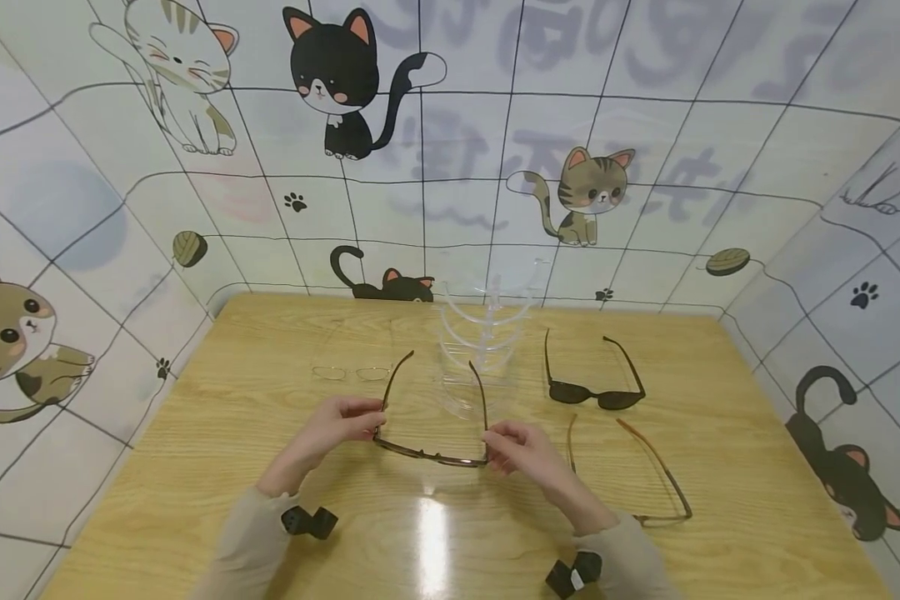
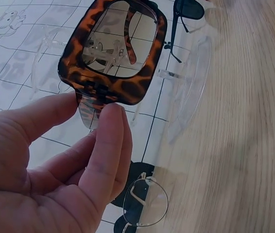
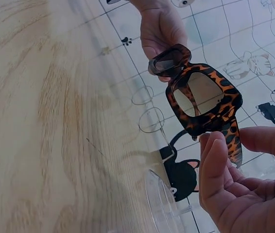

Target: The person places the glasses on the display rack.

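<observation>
Tortoiseshell sunglasses point(image 1: 437, 457) are held above the table, their temples unfolded and pointing toward the back. My left hand point(image 1: 342, 425) pinches the left temple near its hinge, as the left wrist view shows with the fingers point(image 2: 109, 145) on the patterned frame point(image 2: 147, 80). At the other hinge, my right hand point(image 1: 523, 452) pinches the right temple between thumb and fingers point(image 3: 214, 162). Just beyond the sunglasses stands a clear tiered display rack point(image 1: 487, 333), whose tiers carry no glasses.
Thin wire-rimmed glasses point(image 1: 373, 374) lie at the back left. To the right are black sunglasses point(image 1: 613, 401) and, nearer, brown-templed glasses point(image 1: 671, 475) partly hidden by my right arm. A cat-printed backdrop point(image 1: 465, 208) rises behind and beside the wooden table point(image 1: 217, 400).
</observation>
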A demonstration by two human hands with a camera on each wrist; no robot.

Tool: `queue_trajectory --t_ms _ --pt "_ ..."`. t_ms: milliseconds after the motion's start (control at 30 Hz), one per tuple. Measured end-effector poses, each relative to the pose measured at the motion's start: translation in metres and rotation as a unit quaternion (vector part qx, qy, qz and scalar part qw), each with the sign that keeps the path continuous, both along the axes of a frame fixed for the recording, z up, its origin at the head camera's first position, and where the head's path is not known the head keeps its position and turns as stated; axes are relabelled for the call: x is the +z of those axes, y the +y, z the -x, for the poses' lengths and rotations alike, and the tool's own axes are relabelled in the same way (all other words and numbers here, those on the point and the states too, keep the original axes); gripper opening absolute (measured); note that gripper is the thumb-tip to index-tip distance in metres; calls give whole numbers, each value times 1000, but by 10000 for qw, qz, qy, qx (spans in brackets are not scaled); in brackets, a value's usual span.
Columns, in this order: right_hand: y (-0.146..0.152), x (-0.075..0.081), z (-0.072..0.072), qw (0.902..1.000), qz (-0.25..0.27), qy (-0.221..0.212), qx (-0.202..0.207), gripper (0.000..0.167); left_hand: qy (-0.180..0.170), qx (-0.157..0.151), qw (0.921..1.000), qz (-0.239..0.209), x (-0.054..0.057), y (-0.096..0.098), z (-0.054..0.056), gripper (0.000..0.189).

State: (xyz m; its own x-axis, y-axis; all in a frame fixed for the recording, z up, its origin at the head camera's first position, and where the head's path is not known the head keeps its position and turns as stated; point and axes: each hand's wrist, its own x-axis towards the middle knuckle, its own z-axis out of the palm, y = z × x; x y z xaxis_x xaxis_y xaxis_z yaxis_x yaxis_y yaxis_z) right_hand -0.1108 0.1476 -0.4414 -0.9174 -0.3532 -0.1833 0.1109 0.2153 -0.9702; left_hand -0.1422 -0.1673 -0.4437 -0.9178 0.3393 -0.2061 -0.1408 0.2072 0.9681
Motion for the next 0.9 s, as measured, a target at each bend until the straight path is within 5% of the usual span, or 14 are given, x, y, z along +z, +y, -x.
queue_trajectory --t_ms 900 --pt "30 0 20 9975 -204 -122 -671 41 -300 450 9979 -361 -7 44 25 42"
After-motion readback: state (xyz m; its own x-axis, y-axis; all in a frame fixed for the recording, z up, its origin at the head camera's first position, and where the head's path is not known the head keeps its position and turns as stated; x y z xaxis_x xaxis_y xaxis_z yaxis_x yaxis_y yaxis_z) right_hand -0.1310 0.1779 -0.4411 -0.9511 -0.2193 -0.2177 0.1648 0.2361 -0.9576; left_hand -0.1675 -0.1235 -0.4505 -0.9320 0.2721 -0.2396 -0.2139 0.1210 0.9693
